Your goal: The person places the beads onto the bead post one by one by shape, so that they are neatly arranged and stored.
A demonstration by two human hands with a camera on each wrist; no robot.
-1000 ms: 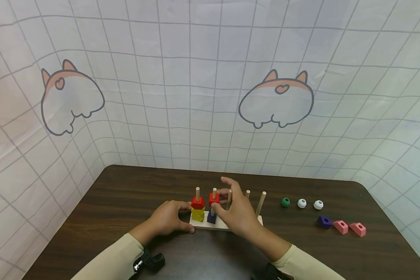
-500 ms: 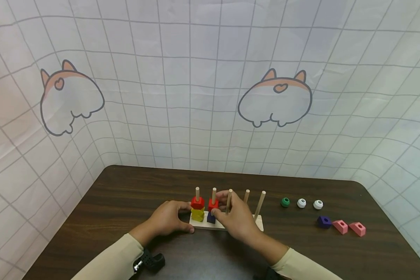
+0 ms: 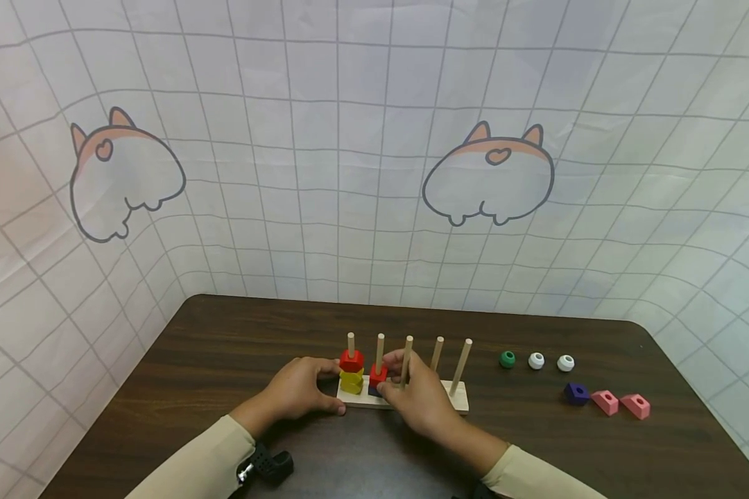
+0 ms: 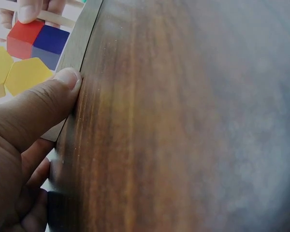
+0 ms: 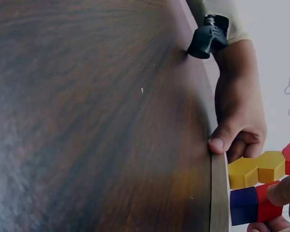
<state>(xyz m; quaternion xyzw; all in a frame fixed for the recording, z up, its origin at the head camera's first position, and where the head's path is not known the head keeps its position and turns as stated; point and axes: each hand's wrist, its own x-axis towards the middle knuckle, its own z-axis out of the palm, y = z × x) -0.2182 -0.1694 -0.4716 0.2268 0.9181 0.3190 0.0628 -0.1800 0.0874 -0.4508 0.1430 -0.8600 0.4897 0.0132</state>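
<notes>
My left hand [image 3: 296, 389] grips the left end of a pale wooden peg stand [image 3: 354, 400], its thumb against the front edge. On the first peg, a red hexagonal block [image 3: 351, 360] tops two yellow hexagonal blocks [image 3: 351, 382]. With thumb and fingers, my right hand [image 3: 423, 396] pinches a red block [image 3: 377, 375] threaded on the second peg. That block sits right against a dark blue block [image 4: 50, 41] at the bottom of the same peg. Three bare pegs [image 3: 437, 353] rise further right, partly behind the right hand.
Right of the stand lie a green bead [image 3: 507, 359] and two white beads [image 3: 536, 360]. Nearer me are a dark blue block [image 3: 577, 394] and two pink blocks [image 3: 605, 402]. The brown table [image 3: 237, 326] meets a grid-patterned curtain [image 3: 337, 173] behind.
The red block has slid down the second peg with my right hand, from near the peg's top onto the blue block. My left hand has kept its place on the stand.
</notes>
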